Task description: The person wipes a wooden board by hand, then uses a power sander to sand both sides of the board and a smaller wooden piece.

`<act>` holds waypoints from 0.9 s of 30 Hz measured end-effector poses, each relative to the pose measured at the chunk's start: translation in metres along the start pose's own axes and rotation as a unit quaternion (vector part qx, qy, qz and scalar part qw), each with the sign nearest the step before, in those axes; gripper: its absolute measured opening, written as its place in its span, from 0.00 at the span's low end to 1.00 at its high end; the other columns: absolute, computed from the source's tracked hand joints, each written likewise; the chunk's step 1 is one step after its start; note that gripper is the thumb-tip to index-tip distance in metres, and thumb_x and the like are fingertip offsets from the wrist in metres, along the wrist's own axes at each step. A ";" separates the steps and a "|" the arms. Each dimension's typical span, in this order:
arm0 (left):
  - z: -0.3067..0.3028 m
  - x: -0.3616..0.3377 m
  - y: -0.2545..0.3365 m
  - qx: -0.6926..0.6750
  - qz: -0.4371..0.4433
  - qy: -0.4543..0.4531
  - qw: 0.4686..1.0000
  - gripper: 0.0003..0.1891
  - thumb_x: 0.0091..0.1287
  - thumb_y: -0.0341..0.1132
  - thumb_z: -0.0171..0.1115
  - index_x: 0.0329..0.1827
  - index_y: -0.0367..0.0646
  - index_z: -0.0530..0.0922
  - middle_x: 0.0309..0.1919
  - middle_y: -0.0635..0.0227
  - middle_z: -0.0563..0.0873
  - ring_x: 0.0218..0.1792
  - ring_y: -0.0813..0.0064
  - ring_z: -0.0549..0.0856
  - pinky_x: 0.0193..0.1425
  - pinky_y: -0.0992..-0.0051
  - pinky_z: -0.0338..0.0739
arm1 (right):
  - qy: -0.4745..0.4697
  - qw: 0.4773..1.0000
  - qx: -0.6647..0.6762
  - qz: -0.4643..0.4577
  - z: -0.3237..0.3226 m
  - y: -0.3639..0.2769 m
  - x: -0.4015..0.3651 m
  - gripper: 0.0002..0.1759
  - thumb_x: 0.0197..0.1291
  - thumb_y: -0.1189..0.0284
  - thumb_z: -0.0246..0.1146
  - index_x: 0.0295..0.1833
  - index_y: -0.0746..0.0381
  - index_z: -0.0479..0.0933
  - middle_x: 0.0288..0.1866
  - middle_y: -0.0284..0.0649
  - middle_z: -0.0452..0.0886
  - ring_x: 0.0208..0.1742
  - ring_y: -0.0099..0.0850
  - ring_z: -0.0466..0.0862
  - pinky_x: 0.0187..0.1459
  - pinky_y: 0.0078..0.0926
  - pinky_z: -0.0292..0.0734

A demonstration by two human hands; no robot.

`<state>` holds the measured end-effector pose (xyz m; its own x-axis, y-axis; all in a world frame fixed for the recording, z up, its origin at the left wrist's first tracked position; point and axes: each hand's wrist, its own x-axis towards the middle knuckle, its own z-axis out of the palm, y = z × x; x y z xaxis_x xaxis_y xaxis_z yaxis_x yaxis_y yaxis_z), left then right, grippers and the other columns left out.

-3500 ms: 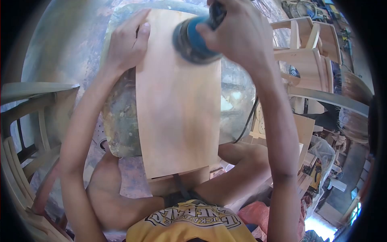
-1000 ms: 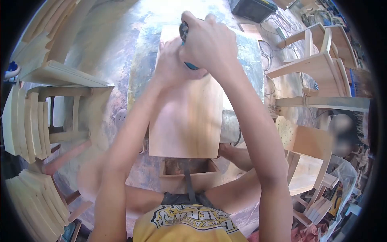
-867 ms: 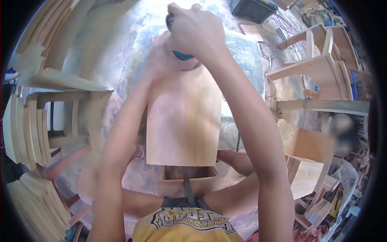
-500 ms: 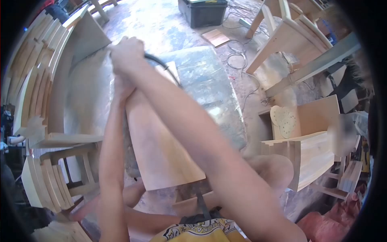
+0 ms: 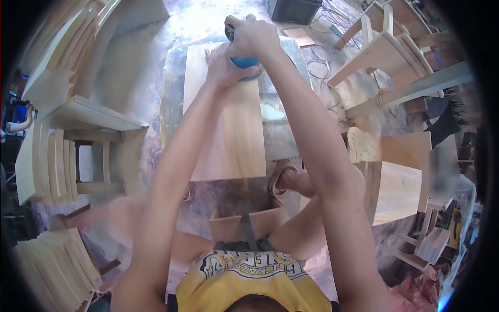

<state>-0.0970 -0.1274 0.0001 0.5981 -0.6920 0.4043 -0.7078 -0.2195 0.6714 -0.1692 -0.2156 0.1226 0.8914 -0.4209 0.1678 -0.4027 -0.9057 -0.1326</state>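
Two hands are showing at twelve o'clock, the left hand (image 5: 222, 72) and the right hand (image 5: 252, 35), both meeting at one sander (image 5: 244, 62). One board (image 5: 228, 130) is lying at the centre. One box (image 5: 236, 224) is sitting at six o'clock. One case (image 5: 293, 8) and one tile (image 5: 300, 35) are lying toward one o'clock. One pile of discs (image 5: 363, 145) is leaning at three o'clock. Two slat stacks are standing: one slat stack (image 5: 44, 161) at nine o'clock, a second stack (image 5: 57, 265) at seven. The chair frames (image 5: 387, 52) at two o'clock are overlapping too much to count.
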 end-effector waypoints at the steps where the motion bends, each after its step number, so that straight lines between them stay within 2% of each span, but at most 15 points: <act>1: -0.004 -0.020 0.008 0.017 0.005 0.003 1.000 0.42 0.41 0.61 0.83 0.59 0.48 0.83 0.56 0.60 0.86 0.64 0.53 0.81 0.81 0.37 0.49 | -0.007 1.000 -0.001 -0.002 -0.001 -0.005 -0.016 0.33 0.49 0.59 0.68 0.66 0.38 0.78 0.58 0.52 0.82 0.56 0.54 0.87 0.55 0.48 0.84; 4: -0.019 -0.081 0.037 0.043 0.016 -0.008 0.999 0.40 0.45 0.55 0.83 0.60 0.44 0.81 0.56 0.57 0.85 0.63 0.52 0.80 0.79 0.40 0.57 | -0.017 0.999 0.032 -0.034 -0.006 -0.019 -0.070 0.30 0.48 0.60 0.69 0.61 0.43 0.78 0.54 0.54 0.81 0.54 0.57 0.86 0.52 0.51 0.83; 6: -0.010 -0.131 0.032 -0.014 0.018 -0.010 1.000 0.40 0.47 0.49 0.84 0.62 0.39 0.78 0.56 0.54 0.83 0.61 0.51 0.80 0.74 0.46 0.65 | -0.049 0.996 0.061 -0.045 -0.022 -0.032 -0.115 0.28 0.48 0.62 0.70 0.59 0.47 0.78 0.53 0.56 0.80 0.51 0.59 0.85 0.49 0.54 0.82; 8: -0.030 -0.173 0.069 -0.211 -0.045 -0.007 0.976 0.43 0.48 0.46 0.84 0.65 0.35 0.74 0.58 0.50 0.81 0.62 0.46 0.79 0.69 0.50 0.71 | -0.053 0.995 0.070 -0.041 -0.037 -0.046 -0.158 0.24 0.51 0.65 0.69 0.56 0.49 0.77 0.50 0.55 0.79 0.50 0.58 0.84 0.47 0.54 0.82; 10: -0.041 -0.195 0.088 -0.080 -0.059 0.003 0.995 0.48 0.50 0.44 0.84 0.73 0.33 0.69 0.65 0.44 0.78 0.68 0.39 0.75 0.74 0.48 0.68 | -0.082 0.994 0.067 -0.034 -0.045 -0.049 -0.176 0.22 0.52 0.66 0.69 0.56 0.50 0.77 0.49 0.54 0.79 0.50 0.57 0.84 0.47 0.54 0.82; 11: -0.045 -0.208 0.092 -0.084 -0.066 0.007 0.994 0.48 0.50 0.44 0.84 0.73 0.33 0.69 0.65 0.44 0.78 0.68 0.39 0.75 0.74 0.48 0.68 | -0.054 0.997 0.060 -0.011 -0.044 -0.047 -0.180 0.22 0.53 0.67 0.69 0.56 0.50 0.78 0.48 0.53 0.79 0.49 0.57 0.84 0.46 0.54 0.82; 12: -0.049 -0.222 0.095 -0.052 -0.086 -0.001 0.995 0.45 0.58 0.42 0.76 0.76 0.32 0.66 0.71 0.43 0.74 0.74 0.38 0.69 0.79 0.50 0.62 | -0.028 0.998 0.055 0.015 -0.042 -0.046 -0.182 0.21 0.54 0.67 0.68 0.56 0.49 0.78 0.47 0.52 0.79 0.48 0.56 0.84 0.45 0.55 0.81; 13: -0.051 -0.227 0.094 -0.021 -0.104 -0.008 0.994 0.41 0.67 0.40 0.69 0.80 0.31 0.63 0.77 0.42 0.69 0.80 0.37 0.63 0.84 0.51 0.56 | -0.033 0.998 0.051 0.011 -0.041 -0.042 -0.175 0.21 0.54 0.67 0.68 0.56 0.49 0.78 0.47 0.52 0.79 0.48 0.56 0.84 0.45 0.55 0.81; 15: -0.047 -0.223 0.092 0.038 -0.099 -0.040 0.994 0.41 0.69 0.43 0.66 0.81 0.31 0.61 0.79 0.42 0.66 0.81 0.37 0.60 0.86 0.50 0.52 | -0.036 0.998 0.026 0.037 -0.038 -0.030 -0.146 0.22 0.54 0.68 0.65 0.57 0.53 0.78 0.52 0.58 0.78 0.52 0.59 0.83 0.44 0.54 0.82; 16: -0.045 -0.221 0.093 0.101 -0.089 -0.078 0.988 0.42 0.71 0.46 0.63 0.82 0.31 0.59 0.81 0.42 0.63 0.83 0.37 0.57 0.87 0.50 0.48 | -0.042 0.998 0.022 0.032 -0.033 -0.026 -0.128 0.22 0.54 0.68 0.65 0.57 0.53 0.78 0.52 0.58 0.78 0.52 0.59 0.83 0.44 0.54 0.82; 17: -0.039 -0.218 0.096 0.096 -0.095 -0.078 0.988 0.42 0.71 0.46 0.63 0.82 0.31 0.59 0.81 0.42 0.63 0.83 0.37 0.57 0.87 0.50 0.48 | -0.037 0.998 0.001 0.044 -0.027 -0.022 -0.107 0.24 0.53 0.67 0.64 0.58 0.53 0.78 0.52 0.59 0.79 0.52 0.60 0.84 0.46 0.54 0.83; 19: -0.028 -0.207 0.103 0.206 -0.098 -0.096 0.969 0.43 0.74 0.53 0.57 0.83 0.31 0.59 0.82 0.43 0.61 0.84 0.43 0.54 0.87 0.48 0.43 | -0.020 0.996 -0.047 0.068 -0.016 -0.011 -0.066 0.27 0.52 0.63 0.66 0.61 0.50 0.78 0.53 0.59 0.81 0.53 0.60 0.86 0.50 0.52 0.83; 20: -0.028 -0.200 0.099 0.202 -0.100 -0.096 0.969 0.43 0.74 0.53 0.57 0.83 0.31 0.59 0.82 0.43 0.61 0.84 0.43 0.54 0.87 0.48 0.43 | -0.009 0.994 -0.075 0.078 -0.011 -0.005 -0.046 0.28 0.52 0.59 0.68 0.62 0.48 0.78 0.54 0.59 0.83 0.54 0.59 0.87 0.53 0.50 0.84; 24: -0.025 -0.168 0.075 0.178 -0.081 -0.102 0.975 0.43 0.75 0.56 0.55 0.82 0.29 0.58 0.83 0.44 0.58 0.86 0.48 0.52 0.88 0.51 0.41 | -0.009 0.994 -0.081 0.073 0.000 0.018 0.019 0.32 0.50 0.61 0.66 0.65 0.51 0.77 0.60 0.60 0.81 0.55 0.61 0.87 0.56 0.53 0.83; 27: -0.017 -0.135 0.052 0.171 -0.067 -0.103 0.978 0.46 0.74 0.57 0.55 0.82 0.27 0.57 0.84 0.44 0.56 0.86 0.50 0.51 0.89 0.53 0.41 | -0.033 0.989 -0.097 0.105 0.005 0.029 0.051 0.39 0.50 0.57 0.68 0.72 0.48 0.73 0.62 0.58 0.83 0.63 0.57 0.85 0.61 0.50 0.82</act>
<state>-0.2081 -0.0334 -0.0086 0.6308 -0.7574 0.1686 -0.7331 -0.5105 0.4494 -0.1348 -0.2631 0.1224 0.7925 -0.6030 0.0913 -0.6076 -0.7936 0.0325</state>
